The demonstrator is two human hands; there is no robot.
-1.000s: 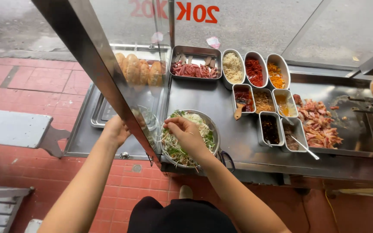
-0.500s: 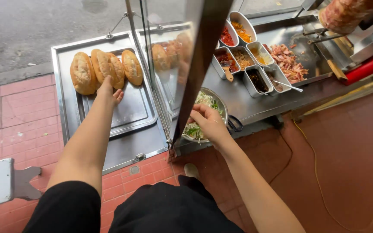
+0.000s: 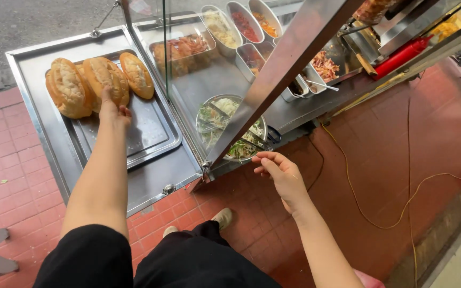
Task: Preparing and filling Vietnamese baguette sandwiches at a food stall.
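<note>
Right hand has left the salad bowl, fingers loosely curled, empty.
I see left hand gripping a bread roll on the steel tray, its length running away from me.

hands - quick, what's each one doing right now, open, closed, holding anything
Left hand: reaching onto a bread roll on the metal tray; grip cannot be told.
Right hand: open, fingers loosely curled, holding nothing.

Both arms extended forward.
Left hand reaches far out, fingers down; right hand hovers empty, fingers loosely curled.
</note>
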